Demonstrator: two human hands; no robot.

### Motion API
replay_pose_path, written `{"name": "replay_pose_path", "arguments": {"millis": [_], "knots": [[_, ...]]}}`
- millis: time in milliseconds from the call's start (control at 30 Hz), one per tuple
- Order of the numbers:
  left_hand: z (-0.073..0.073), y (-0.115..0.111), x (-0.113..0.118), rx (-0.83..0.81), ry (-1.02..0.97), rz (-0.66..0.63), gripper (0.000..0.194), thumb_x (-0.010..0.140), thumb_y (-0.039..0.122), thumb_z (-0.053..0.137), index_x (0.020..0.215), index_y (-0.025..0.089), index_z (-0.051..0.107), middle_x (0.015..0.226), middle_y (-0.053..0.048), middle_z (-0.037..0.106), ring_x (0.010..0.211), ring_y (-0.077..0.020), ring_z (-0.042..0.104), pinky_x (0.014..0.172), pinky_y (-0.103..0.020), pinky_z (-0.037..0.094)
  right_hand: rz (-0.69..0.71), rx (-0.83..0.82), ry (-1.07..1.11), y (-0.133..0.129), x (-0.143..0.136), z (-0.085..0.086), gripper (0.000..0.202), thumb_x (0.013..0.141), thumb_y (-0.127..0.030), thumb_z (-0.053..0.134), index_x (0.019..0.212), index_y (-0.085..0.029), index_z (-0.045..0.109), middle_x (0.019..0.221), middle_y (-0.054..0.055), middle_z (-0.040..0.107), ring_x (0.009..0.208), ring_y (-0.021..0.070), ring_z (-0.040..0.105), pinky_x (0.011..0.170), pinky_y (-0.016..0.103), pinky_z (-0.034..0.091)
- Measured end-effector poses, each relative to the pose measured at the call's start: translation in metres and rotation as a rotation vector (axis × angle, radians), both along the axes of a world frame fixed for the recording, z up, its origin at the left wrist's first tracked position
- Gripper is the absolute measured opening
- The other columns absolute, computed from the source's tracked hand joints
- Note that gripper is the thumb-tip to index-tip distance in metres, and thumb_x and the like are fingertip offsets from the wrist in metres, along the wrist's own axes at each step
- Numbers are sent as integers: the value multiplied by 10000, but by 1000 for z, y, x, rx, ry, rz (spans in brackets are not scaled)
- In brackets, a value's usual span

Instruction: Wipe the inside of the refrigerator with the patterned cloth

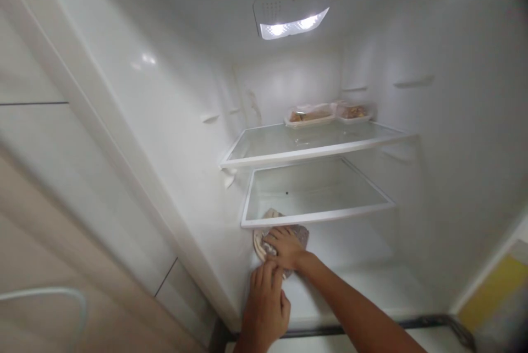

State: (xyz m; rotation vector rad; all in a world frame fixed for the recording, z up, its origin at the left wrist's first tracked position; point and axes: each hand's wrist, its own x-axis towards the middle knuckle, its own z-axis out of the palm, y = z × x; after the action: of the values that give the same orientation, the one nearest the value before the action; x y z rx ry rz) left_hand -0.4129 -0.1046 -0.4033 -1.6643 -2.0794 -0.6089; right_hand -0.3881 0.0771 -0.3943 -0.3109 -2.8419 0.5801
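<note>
A crumpled cloth (302, 234), brownish grey with a cream edge, lies on the floor of an open fridge, partly beneath the lower glass shelf. My right hand (284, 246) is closed over the cloth from above, its fingers pressing into the folds. Just nearer to me is my left hand (267, 298), its fingers stretched forward and slightly bent, its thumb apart. Its fingertips meet the near side of the cloth, close to the right hand. Part of the cloth is hidden under the right hand.
The lower glass shelf (322, 214) juts out just above my hands. On the upper shelf (317, 150) stand two wrapped food trays, one on the left (309, 115) and one on the right (353, 112). A lit lamp (293, 24) is in the ceiling. A dark seal (317, 332) runs along the front edge.
</note>
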Motion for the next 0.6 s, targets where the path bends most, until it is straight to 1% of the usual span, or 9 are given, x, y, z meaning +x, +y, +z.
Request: {"name": "replay_pose_path", "arguments": {"millis": [67,133,233,333,400,500,567,600], "knots": [[1,0,-2,30,84,-4,524,720,91,542,1235,176,587,1287,-149,616,1201,-300,573,1023,-496,511,26,-45,-16,-10,23,2,549,869,-492,565,1396,-337,570,1525,58,526,1442,304,384,1221,546,211],[1,0,-5,39,158,-13,542,742,136,565,1284,149,562,1375,-169,587,1283,-322,542,1062,-513,485,19,-91,-17,-20,46,5,545,886,-456,535,1420,-350,544,1553,46,502,1460,294,368,1234,552,182],[-1,0,-11,-2,241,-65,534,798,214,578,1328,156,550,1431,-164,584,1334,-323,532,1084,-514,477,-79,-112,-17,-30,79,8,545,906,-459,490,1436,-337,534,1569,46,490,1474,294,360,1245,535,171],[-3,0,-17,-31,290,-98,529,837,204,545,1365,164,539,1410,-147,626,1308,-290,576,1063,-477,510,-236,-101,-51,-33,111,6,565,914,-501,464,1445,-318,532,1605,48,449,1500,320,327,1246,555,161],[-6,2,-19,-22,278,-86,485,830,159,520,1311,157,581,1359,-144,666,1267,-276,613,1040,-456,536,-365,-75,-88,-28,133,3,578,919,-513,447,1458,-319,522,1626,47,417,1507,331,320,1241,576,161],[-11,5,-22,-9,228,-85,374,817,120,493,1150,173,656,1254,-126,724,1190,-263,663,1003,-443,570,-605,-2,-138,-14,166,-3,587,927,-520,423,1470,-317,518,1635,52,400,1510,355,316,1233,601,153],[-14,6,-23,-8,201,-96,359,826,122,485,1134,180,660,1211,-116,742,1147,-252,685,975,-432,591,-760,47,-162,-3,185,-8,602,933,-533,409,1477,-299,519,1638,71,391,1511,380,309,1223,608,168],[-15,7,-24,-9,195,-99,364,831,127,484,1147,180,656,1202,-115,746,1129,-248,693,961,-425,600,-815,66,-171,2,193,-10,614,936,-542,400,1481,-286,517,1639,85,387,1510,387,309,1218,604,184]]}}
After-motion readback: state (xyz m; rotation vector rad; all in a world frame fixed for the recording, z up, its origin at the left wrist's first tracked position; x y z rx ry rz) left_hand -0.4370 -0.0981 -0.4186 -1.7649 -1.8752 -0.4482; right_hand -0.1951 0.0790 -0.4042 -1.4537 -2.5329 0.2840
